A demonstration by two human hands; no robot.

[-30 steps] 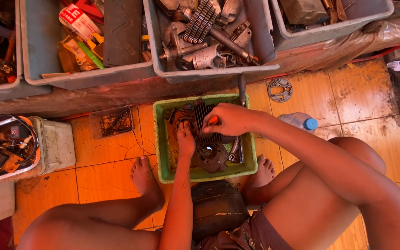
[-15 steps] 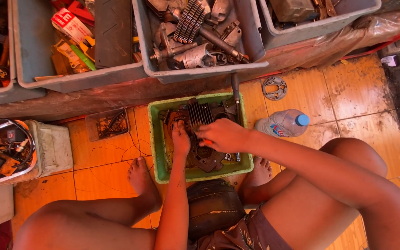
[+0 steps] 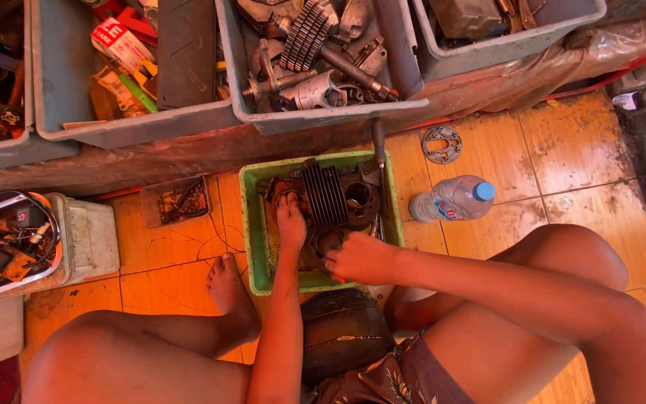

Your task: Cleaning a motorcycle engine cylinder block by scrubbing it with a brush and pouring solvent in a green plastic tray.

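Bare arms and legs, bare feet, no sleeves — dark shorts with a pale leaf print

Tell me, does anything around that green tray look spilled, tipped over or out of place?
A clear plastic bottle with a blue cap lies on its side on the orange tiled floor, right of the green tray. A loose round metal plate lies flat on the tiles above it. Dark grime stains the floor. No spill shows.
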